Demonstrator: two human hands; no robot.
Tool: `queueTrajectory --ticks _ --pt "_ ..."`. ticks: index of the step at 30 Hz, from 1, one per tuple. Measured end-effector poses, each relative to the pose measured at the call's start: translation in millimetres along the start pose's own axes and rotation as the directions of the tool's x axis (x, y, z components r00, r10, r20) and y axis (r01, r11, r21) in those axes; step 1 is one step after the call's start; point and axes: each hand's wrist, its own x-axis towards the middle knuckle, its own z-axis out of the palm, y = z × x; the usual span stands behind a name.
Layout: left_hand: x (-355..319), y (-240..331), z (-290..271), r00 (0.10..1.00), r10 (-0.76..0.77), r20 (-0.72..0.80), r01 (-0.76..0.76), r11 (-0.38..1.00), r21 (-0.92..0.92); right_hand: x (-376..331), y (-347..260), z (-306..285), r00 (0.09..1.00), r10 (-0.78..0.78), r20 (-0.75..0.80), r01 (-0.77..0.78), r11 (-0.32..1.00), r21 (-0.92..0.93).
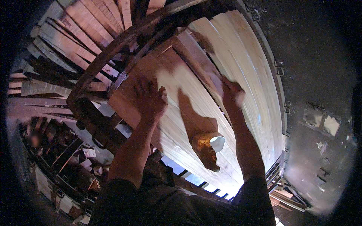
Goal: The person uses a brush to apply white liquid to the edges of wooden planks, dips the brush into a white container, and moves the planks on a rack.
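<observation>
Pale wooden boards (169,128) lie side by side in front of me, their upper left part in brown shade. My left hand (151,98) rests over the shaded boards with its fingers spread. At the right, my right hand (232,93) is closed at the near end of a narrow brown wooden strip (201,56), beside a dark gap between the boards. Between my forearms, an orange-brown, rough-looking object (205,147) with a bright white round patch appears over the boards; its kind is unclear. A long dark shadow stretches up from it.
More pale boards (245,56) lie right of the gap. A dark curved frame edge (113,52) runs along the upper left, with stacked planks (71,37) beyond it. Offcuts (86,164) lie at lower left. A dark floor with scraps (324,124) is at right.
</observation>
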Motion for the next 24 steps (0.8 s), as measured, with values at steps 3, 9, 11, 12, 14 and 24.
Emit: queueTrajectory --ticks 3,9,11,12,14,24 --pt "-2 3 -4 0.999 -0.015 0.034 0.016 1.0 -0.024 -63 16 -38 0.98 0.193 0.037 -0.196 0.939 0.282" --pt "0 0 3 0.994 0.107 -0.023 -0.107 0.994 0.024 3 -10 6 0.916 0.339 -0.215 -0.001 0.537 0.844" --pt "-2 -4 15 0.996 0.075 -0.046 -0.077 0.996 -0.049 34 -25 2 0.945 -0.104 -0.309 0.151 0.98 0.131" --pt "-1 -4 19 0.997 0.046 -0.059 -0.053 0.992 -0.118 12 -7 31 0.974 -0.061 -0.218 0.071 0.997 0.037" --pt "4 -4 5 1.0 0.011 -0.023 -0.013 0.996 -0.084 -17 -19 20 0.995 -0.072 0.063 0.073 0.997 -0.014" --pt "-2 -2 15 0.995 0.063 -0.075 -0.069 0.995 -0.067 -67 -18 -36 0.735 0.553 0.392 -0.455 -0.026 0.89"
